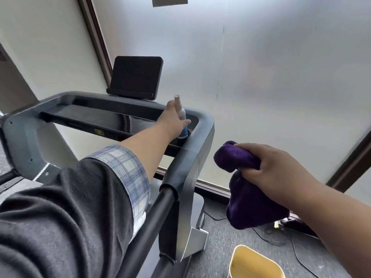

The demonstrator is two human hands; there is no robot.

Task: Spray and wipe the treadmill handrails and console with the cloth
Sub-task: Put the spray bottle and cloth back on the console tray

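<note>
Purple plush cloth [249, 189] hangs bunched in the right hand [281, 169], whose fingers and thumb curl round its upper fold, out to the right of the treadmill and apart from it. The left hand [173, 119] reaches across to the slim white-and-blue spray bottle [181, 121], which stands in the right-hand corner of the dark grey console tray [96, 115]; its fingers lie along the bottle, but whether they grip it I cannot tell. Behind stands the black screen [136, 77], and the black padded right handrail [158, 209] runs down toward the camera.

The step looks like taking up or setting down the bottle. Keep it upright, and aim the mist at the rail or the cloth, not the screen. A yellow bin [255, 263] sits on the grey carpet.
</note>
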